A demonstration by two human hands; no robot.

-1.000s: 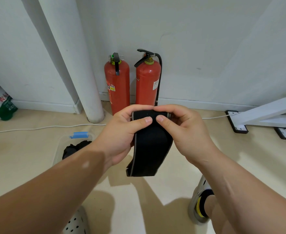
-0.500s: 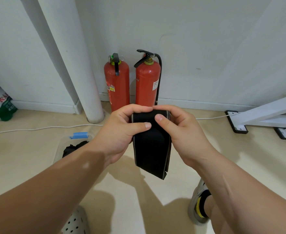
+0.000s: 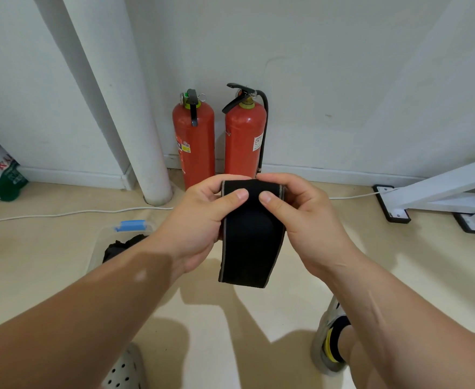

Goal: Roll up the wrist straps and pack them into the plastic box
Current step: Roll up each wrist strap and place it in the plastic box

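I hold a black wrist strap [image 3: 250,248] with grey edges in mid-air in front of me. My left hand [image 3: 199,220] pinches its top left corner and my right hand [image 3: 300,217] pinches its top right, thumbs on the near face, fingers curled behind. The strap's top is bent over the fingers and the rest hangs down flat. On the floor at the left stands a clear plastic box [image 3: 98,248] with a blue latch [image 3: 131,225]; a dark strap [image 3: 118,247] lies inside, partly hidden by my left forearm.
Two red fire extinguishers [image 3: 194,141] stand against the wall behind my hands, beside a white pipe [image 3: 135,122]. A white cable [image 3: 70,212] runs across the floor. A white frame's feet [image 3: 396,204] sit at the right. My shoes [image 3: 328,341] are below.
The strap's hanging tail has swung and now hangs straighter and shorter below my hands. Both hands keep their pinch at the top and have barely moved.
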